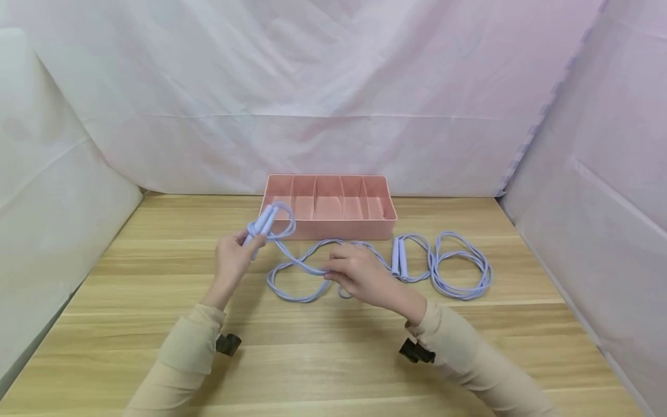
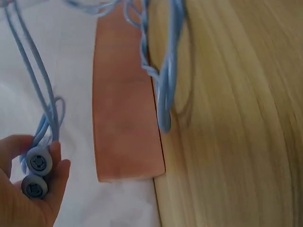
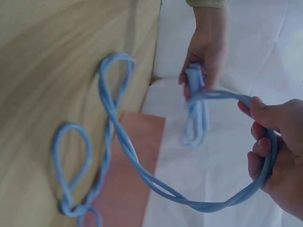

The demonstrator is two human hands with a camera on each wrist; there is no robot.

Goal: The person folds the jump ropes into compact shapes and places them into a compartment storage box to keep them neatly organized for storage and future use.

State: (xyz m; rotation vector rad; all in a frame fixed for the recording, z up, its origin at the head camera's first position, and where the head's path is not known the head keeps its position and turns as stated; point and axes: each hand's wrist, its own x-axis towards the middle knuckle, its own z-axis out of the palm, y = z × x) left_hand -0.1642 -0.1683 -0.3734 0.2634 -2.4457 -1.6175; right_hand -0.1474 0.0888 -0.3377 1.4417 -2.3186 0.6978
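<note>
A light blue jump rope (image 1: 304, 299) hangs between both hands, its loose loops lying on the table in front of the pink box. My left hand (image 1: 232, 258) grips the rope's two handles (image 1: 266, 220) side by side, with some cord looped around them; the round handle ends (image 2: 39, 161) face the left wrist view. To the right, my right hand (image 1: 359, 273) holds the doubled cord, its fingers curled around it in the right wrist view (image 3: 270, 156). A second blue jump rope (image 1: 465, 294) lies coiled at the right, its handles (image 1: 399, 258) side by side.
Behind the ropes stands a pink box (image 1: 339, 229) with several compartments, near the back edge of the wooden table (image 1: 323, 370). White cloth (image 1: 312, 139) hangs behind the table and along both sides.
</note>
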